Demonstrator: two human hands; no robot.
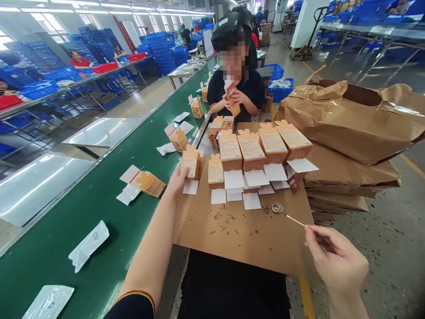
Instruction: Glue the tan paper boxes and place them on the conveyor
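My right hand (335,257) pinches a thin cotton swab (295,220) between thumb and fingers, its white tip pointing left over the cardboard. Near that tip lies a small clear round dish (276,207). At the left edge of the cardboard, my left hand (179,180) grips the side of a small orange-brown carton (190,160); its fingers are partly hidden behind it. A white flap hangs below this carton. Beside it, a similar small carton (216,172) and a row of larger cartons (251,148) lie with printed panels up and white flaps toward me.
A green conveyor belt (109,208) on the left carries silvery sachets (89,246) and opened cartons (151,184). Brown scraps dot the cardboard sheet (245,248). Opposite sits a co-worker (255,91) holding a carton. Large brown paper bags (352,124) are piled on the right.
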